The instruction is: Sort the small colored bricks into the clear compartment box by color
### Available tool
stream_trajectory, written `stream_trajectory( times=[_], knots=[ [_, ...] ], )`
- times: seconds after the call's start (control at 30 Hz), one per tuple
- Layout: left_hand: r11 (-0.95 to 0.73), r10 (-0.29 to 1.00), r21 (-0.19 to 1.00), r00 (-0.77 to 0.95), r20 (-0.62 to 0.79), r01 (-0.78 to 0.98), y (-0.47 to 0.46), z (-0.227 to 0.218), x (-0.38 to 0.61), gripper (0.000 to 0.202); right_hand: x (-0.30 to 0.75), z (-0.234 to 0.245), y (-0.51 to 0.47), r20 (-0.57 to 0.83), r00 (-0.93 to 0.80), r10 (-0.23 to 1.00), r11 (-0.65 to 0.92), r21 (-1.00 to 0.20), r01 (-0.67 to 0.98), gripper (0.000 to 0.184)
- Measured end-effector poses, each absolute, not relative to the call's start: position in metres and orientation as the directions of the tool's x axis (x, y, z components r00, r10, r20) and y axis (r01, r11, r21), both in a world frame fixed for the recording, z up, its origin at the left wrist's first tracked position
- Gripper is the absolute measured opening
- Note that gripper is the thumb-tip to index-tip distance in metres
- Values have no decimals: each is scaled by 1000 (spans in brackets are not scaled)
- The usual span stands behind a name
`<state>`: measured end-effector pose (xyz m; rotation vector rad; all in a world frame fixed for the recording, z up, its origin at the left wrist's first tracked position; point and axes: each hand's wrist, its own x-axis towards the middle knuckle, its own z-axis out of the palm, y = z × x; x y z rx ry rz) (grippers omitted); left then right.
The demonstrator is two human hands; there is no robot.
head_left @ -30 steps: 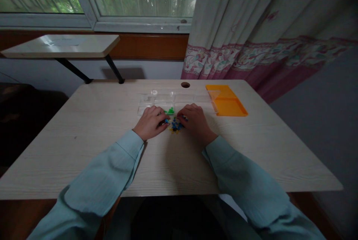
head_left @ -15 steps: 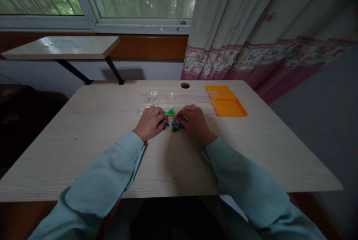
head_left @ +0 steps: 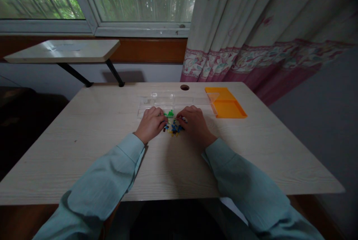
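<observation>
A small pile of tiny building-block pieces, mostly blue with yellow, dark and brown ones, lies on the table. My left hand is at the pile's left edge with its fingers curled together; whatever they pinch is too small to make out. On the other side, my right hand has thumb and fingers closed over the right part of the pile, and its fingertips' contents cannot be made out. Green pieces sit just beyond the pile, between both hands. Behind them is a clear plastic divided box.
An orange tray stands at the back right, partly overlapped by the clear plastic. A cable hole is near the table's rear edge. At the left rear a raised shelf rests on black legs; a curtain hangs behind.
The whole view has tilted slightly, so everything sits a little lower. My left fingers have shifted a little at the pile's edge, where a brown piece now shows. My right hand stays almost in place.
</observation>
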<state>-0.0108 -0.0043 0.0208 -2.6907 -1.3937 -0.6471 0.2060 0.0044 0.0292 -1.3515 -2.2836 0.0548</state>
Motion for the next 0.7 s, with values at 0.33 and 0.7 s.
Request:
stream_trajectory(
  times=[0.33, 0.7],
  knots=[
    [-538, 807, 129, 465, 364, 833, -11, 26, 0, 14, 206, 27, 7, 417, -381, 825, 513, -272, 814, 7],
    [-510, 817, 100, 445, 366, 854, -14, 23, 9, 16, 205, 26, 7, 418, -377, 827, 511, -278, 813, 6]
  ],
)
